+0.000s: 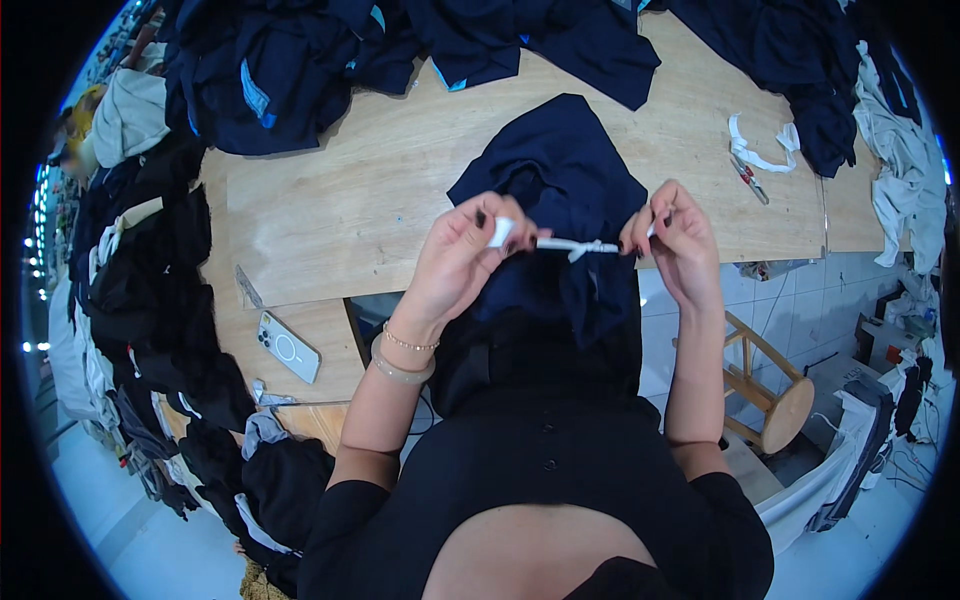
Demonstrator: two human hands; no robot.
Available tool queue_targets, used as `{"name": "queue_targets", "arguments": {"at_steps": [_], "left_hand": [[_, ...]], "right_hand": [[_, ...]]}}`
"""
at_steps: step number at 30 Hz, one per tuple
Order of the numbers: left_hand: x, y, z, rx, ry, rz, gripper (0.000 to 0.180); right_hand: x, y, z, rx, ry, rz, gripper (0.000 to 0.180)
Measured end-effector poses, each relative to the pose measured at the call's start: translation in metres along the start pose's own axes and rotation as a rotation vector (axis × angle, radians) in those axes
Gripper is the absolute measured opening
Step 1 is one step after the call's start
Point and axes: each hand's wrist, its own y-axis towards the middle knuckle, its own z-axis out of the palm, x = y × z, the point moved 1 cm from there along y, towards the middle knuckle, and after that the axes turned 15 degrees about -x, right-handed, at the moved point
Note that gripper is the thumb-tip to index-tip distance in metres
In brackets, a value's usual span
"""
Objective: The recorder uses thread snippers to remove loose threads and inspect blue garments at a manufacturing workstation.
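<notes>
A thin white strip is stretched between my two hands, with what looks like a knot partway along it. My left hand is closed on one end, where a wider white piece shows between thumb and fingers. The other end is pinched in my right hand; a bit of white shows at the fingertips. Beneath both hands, a dark navy garment lies crumpled over the table's near edge and hangs onto my lap. Whether the strip is attached to this cloth, I cannot tell.
Navy garments heap along the wooden table's far side. A white band and small snips lie at right. A phone rests at left near dark clothes. A wooden stool stands lower right.
</notes>
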Motion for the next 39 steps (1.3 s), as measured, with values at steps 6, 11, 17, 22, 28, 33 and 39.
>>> {"name": "queue_targets", "arguments": {"at_steps": [6,11,17,22,28,33,39], "left_hand": [[-0.008,0.02,0.021,0.001,0.163,0.018,0.044],[-0.011,0.03,0.035,-0.056,0.242,-0.131,0.074],[-0.004,0.037,0.031,-0.116,0.506,-0.236,0.042],[-0.001,0.037,0.027,-0.251,0.538,-0.134,0.012],[-0.003,0.035,0.029,-0.264,0.4,-0.126,0.008],[-0.008,0.03,0.032,-0.148,0.556,-0.083,0.016],[-0.012,0.02,0.046,-0.178,1.042,0.188,0.023]], "right_hand": [[0.028,0.032,0.046,-0.051,-0.357,-0.272,0.003],[0.02,0.043,0.067,-0.017,-0.342,-0.159,0.005],[0.001,0.043,0.071,0.05,-0.395,-0.097,0.004],[0.014,0.032,0.064,-0.044,-0.401,-0.162,0.011],[0.011,0.022,0.046,0.079,-0.626,-0.056,0.006],[-0.002,0.027,0.044,-0.025,-0.263,-0.031,0.002],[-0.007,0.028,0.043,-0.025,-0.219,-0.038,0.003]]}}
